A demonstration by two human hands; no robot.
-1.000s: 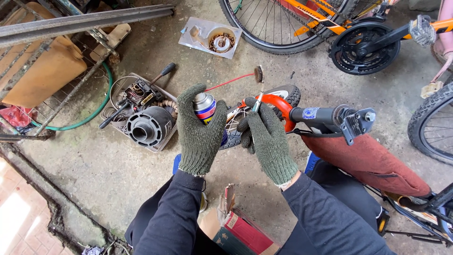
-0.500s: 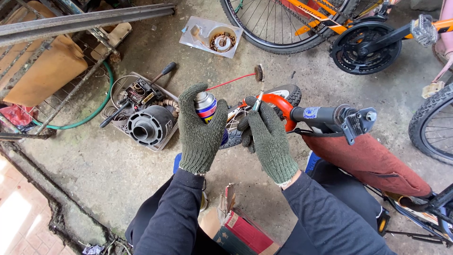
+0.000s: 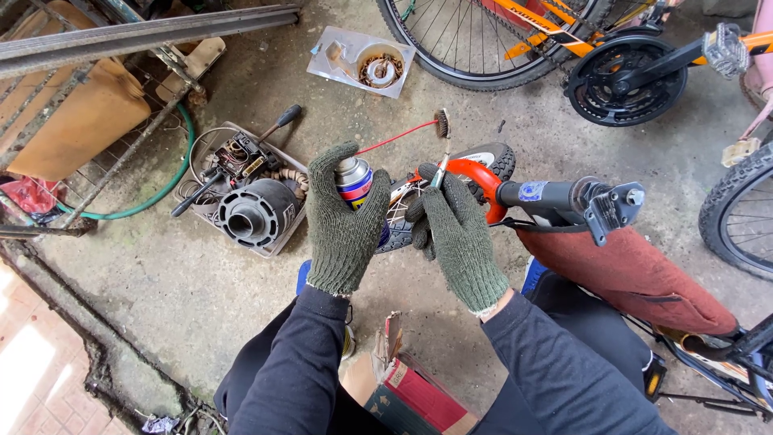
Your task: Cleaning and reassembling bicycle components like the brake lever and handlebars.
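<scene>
My left hand (image 3: 345, 229) wraps the spray can (image 3: 355, 182), red straw (image 3: 396, 137) out | right hand (image 3: 459, 234) pinches a small brush (image 3: 441, 129), probably wire | both above the floor (image 3: 161, 282), before the small wheel (image 3: 493, 161).

bare concrete (image 3: 153, 274) left of the hands; parts tray (image 3: 241, 193) and small wheel (image 3: 491, 161) close ahead

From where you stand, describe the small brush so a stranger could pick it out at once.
Start at the small bike lying across the person's lap, then go to its little wheel with the orange fender. The right hand, in a green knit glove, holds the brush upright just in front of that wheel. It is the only thin metal handle topped with a dark bristle tuft, beside the spray can's red straw.
</scene>
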